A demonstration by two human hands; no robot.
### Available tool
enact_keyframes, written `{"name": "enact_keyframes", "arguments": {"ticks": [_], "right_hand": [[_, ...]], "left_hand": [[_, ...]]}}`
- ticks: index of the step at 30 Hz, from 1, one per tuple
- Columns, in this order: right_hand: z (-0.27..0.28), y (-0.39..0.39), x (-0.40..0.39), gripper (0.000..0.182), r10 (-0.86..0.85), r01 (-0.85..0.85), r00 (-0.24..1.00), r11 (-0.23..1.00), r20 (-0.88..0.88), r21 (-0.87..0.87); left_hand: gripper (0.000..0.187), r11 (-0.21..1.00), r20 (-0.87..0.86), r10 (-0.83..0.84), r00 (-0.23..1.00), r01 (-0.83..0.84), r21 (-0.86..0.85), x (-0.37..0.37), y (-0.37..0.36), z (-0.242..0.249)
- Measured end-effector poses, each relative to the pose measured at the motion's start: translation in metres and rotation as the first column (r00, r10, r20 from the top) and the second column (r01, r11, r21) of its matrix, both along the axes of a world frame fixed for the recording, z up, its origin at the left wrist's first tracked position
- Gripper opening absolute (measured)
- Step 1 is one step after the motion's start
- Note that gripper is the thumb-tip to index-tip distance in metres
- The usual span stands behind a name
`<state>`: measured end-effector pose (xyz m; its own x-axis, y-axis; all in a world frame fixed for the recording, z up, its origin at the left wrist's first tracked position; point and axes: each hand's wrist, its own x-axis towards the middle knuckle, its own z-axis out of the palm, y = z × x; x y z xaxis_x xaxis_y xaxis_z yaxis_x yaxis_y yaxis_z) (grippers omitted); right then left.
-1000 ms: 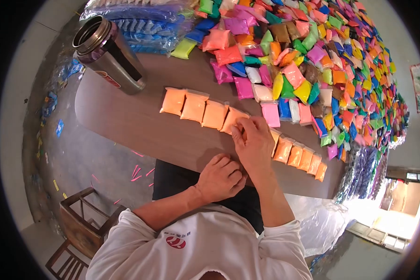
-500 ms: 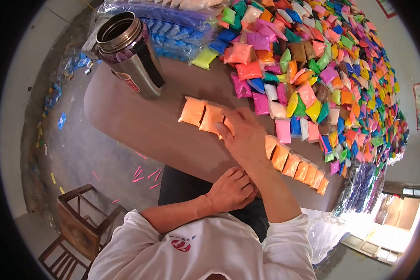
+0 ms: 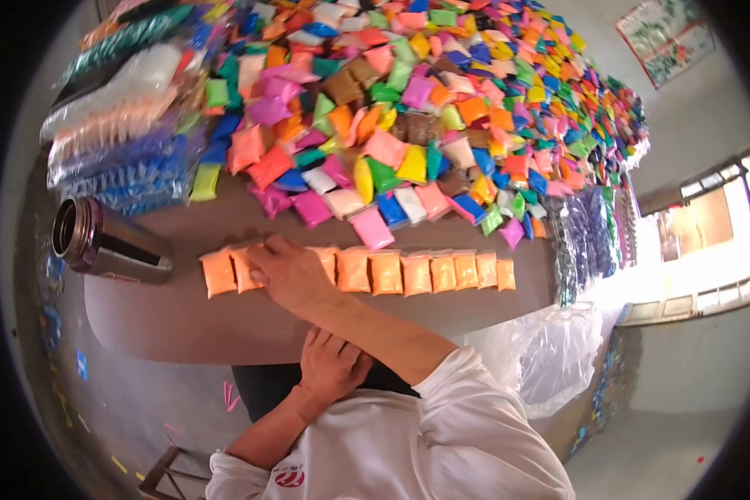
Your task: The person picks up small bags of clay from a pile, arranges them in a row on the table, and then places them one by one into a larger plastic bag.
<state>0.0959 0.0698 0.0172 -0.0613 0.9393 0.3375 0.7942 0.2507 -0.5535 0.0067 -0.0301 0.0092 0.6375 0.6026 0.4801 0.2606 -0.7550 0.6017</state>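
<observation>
A row of orange packets (image 3: 386,273) in clear film runs across the brown table. My right hand (image 3: 287,271) is over the row's left part, thumb and fingers closed at the edge of a packet near the left end and hiding part of the row. The leftmost packet (image 3: 218,273) shows whole beside it. Below, my left hand (image 3: 332,362) rests at the table's front edge under my right forearm. Its fingers are curled in, and nothing shows in them.
A large heap of colourful packets (image 3: 417,100) covers the back of the table (image 3: 158,325). A steel flask (image 3: 125,246) stands at the left, near bagged blue packets (image 3: 121,179). Clear plastic sheeting (image 3: 550,358) hangs at the right. Pink strips (image 3: 230,397) lie on the floor.
The view has turned, so the row now looks level and the flask sits farther left. My right hand stays at about the same part of the row. My left hand remains curled by my right forearm.
</observation>
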Motion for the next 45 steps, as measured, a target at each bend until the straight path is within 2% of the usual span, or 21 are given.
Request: {"name": "enact_keyframes", "arguments": {"ticks": [5, 8, 9, 12, 14, 15, 16, 18, 20, 22, 25, 28, 31, 34, 37, 40, 45], "right_hand": [[-0.02, 0.007, 0.001, 0.024, 0.07, -0.069, 0.998, 0.994, -0.009, 0.08], [0.017, -0.026, 0.029, 0.023, 0.176, -0.15, 0.97, 0.976, -0.165, 0.159], [0.036, -0.04, 0.047, 0.019, 0.153, -0.123, 0.969, 0.98, -0.194, 0.158], [0.042, -0.069, 0.124, 0.015, 0.018, 0.008, 0.997, 0.949, -0.081, 0.316], [0.046, -0.095, 0.187, 0.014, -0.257, 0.26, 0.965, 0.961, -0.046, 0.092], [0.049, -0.107, 0.218, 0.016, -0.336, 0.334, 0.942, 0.931, -0.012, 0.149], [0.051, -0.119, 0.248, 0.018, -0.414, 0.401, 0.91, 0.892, 0.017, 0.208], [0.054, -0.141, 0.296, 0.019, -0.606, 0.595, 0.795, 0.79, 0.033, 0.15], [0.043, -0.155, 0.346, 0.027, -0.727, 0.691, 0.681, 0.678, 0.088, 0.25], [0.054, -0.16, 0.379, 0.033, -0.805, 0.755, 0.563, 0.593, 0.186, 0.28], [0.059, -0.148, 0.425, 0.039, -0.836, 0.775, 0.514, 0.548, 0.191, 0.315], [0.039, -0.127, 0.46, 0.04, -0.842, 0.775, 0.473, 0.537, 0.258, 0.333], [0.023, -0.102, 0.462, 0.04, -0.809, 0.778, 0.544, 0.586, 0.223, 0.226], [0.029, -0.097, 0.429, 0.052, -0.767, 0.765, 0.549, 0.621, 0.333, 0.168], [0.008, -0.094, 0.401, 0.053, -0.776, 0.694, 0.597, 0.628, 0.205, 0.352], [0.015, -0.105, 0.362, 0.055, -0.756, 0.743, 0.619, 0.652, 0.214, 0.154], [0.012, -0.114, 0.371, 0.053, -0.696, 0.68, 0.678, 0.716, 0.237, 0.157]], "left_hand": [[0.021, 0.99, 0.012, 0.116, 0.993, -0.116, 0.082, 0.011, -0.005, 0.004], [0.014, 0.974, -0.004, 0.175, 0.985, -0.172, 0.15, 0.023, -0.008, 0.005], [0.013, 0.971, -0.023, 0.187, 0.982, -0.182, 0.157, 0.023, -0.009, 0.005], [0.017, 0.97, -0.039, 0.192, 0.981, -0.184, 0.162, 0.027, -0.009, 0.003], [0.02, 0.967, -0.061, 0.2, 0.978, -0.187, 0.174, 0.028, -0.01, 0.003], [0.021, 0.965, -0.062, 0.2, 0.978, -0.186, 0.186, 0.029, -0.01, 0.004], [0.022, 0.963, -0.062, 0.201, 0.978, -0.186, 0.197, 0.031, -0.01, 0.005], [0.023, 0.959, -0.071, 0.21, 0.975, -0.191, 0.211, 0.032, -0.011, 0.005], [0.024, 0.954, -0.088, 0.23, 0.969, -0.207, 0.216, 0.032, -0.012, 0.004], [0.026, 0.951, -0.099, 0.246, 0.964, -0.22, 0.219, 0.035, -0.012, 0.005], [0.026, 0.943, -0.108, 0.264, 0.959, -0.233, 0.236, 0.037, -0.014, 0.005], [0.027, 0.938, -0.109, 0.272, 0.956, -0.238, 0.251, 0.039, -0.013, 0.004], [0.029, 0.933, -0.105, 0.288, 0.952, -0.254, 0.257, 0.04, -0.015, 0.001], [0.029, 0.93, -0.111, 0.297, 0.948, -0.261, 0.257, 0.04, -0.015, -0.001], [0.029, 0.925, -0.117, 0.314, 0.942, -0.276, 0.262, 0.042, -0.016, -0.001], [0.03, 0.924, -0.131, 0.315, 0.94, -0.272, 0.268, 0.041, -0.017, -0.003], [0.03, 0.917, -0.147, 0.326, 0.934, -0.275, 0.288, 0.041, -0.017, -0.005]]}}
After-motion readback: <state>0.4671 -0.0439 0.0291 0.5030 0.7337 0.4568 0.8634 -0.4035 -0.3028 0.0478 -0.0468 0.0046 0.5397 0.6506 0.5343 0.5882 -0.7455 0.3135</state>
